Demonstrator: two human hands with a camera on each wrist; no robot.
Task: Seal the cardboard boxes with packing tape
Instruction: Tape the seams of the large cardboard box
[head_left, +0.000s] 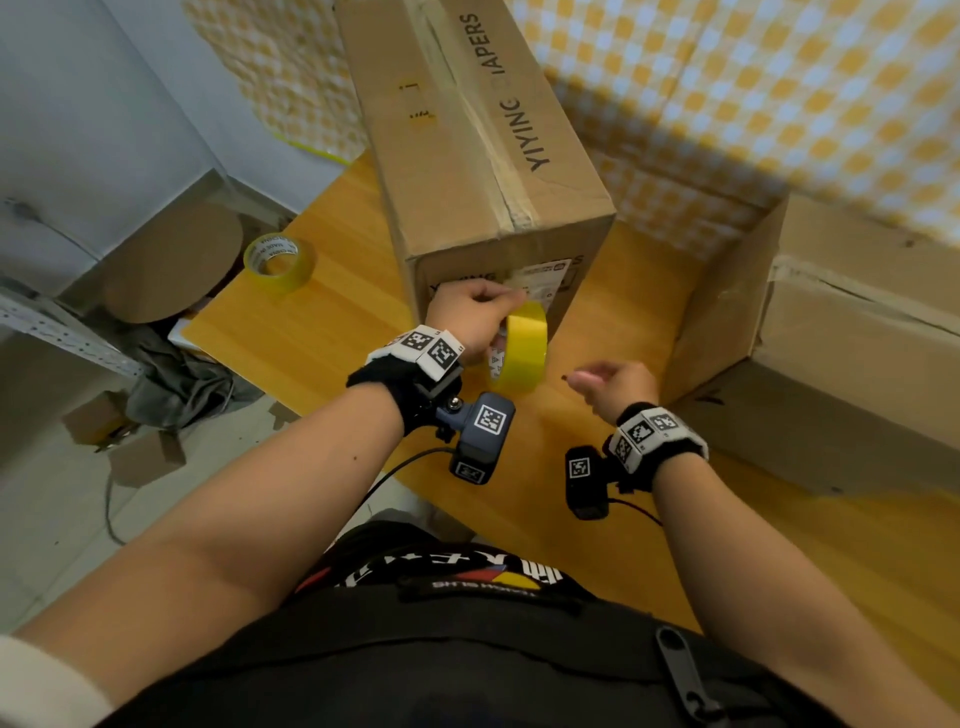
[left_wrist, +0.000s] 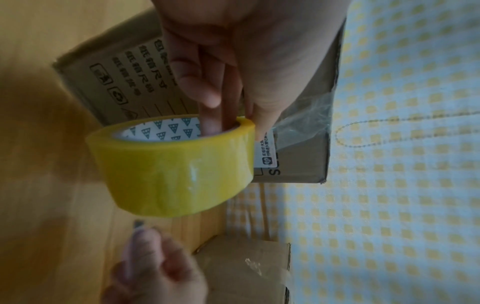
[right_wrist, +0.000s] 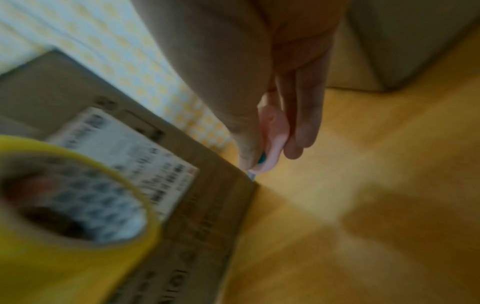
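Observation:
A tall cardboard box (head_left: 483, 156) printed "YIYING DIAPERS" stands on the wooden table (head_left: 322, 322), with tape along its top seam. My left hand (head_left: 470, 317) grips a yellow tape roll (head_left: 519, 345) against the box's near face, fingers hooked through the core (left_wrist: 161, 131). The roll (left_wrist: 174, 164) hangs just below a white label (left_wrist: 266, 152). My right hand (head_left: 610, 387) hovers right of the roll and holds a small pink cutter (right_wrist: 272, 142), its blade tip (right_wrist: 251, 175) showing by the box corner. A second cardboard box (head_left: 831, 332) stands to the right.
A second yellow tape roll (head_left: 279, 262) lies at the table's left edge. Checked yellow and white wallpaper (head_left: 779, 78) backs the table. Cardboard discs (head_left: 176, 260), grey cloth (head_left: 176, 379) and scraps lie on the floor to the left.

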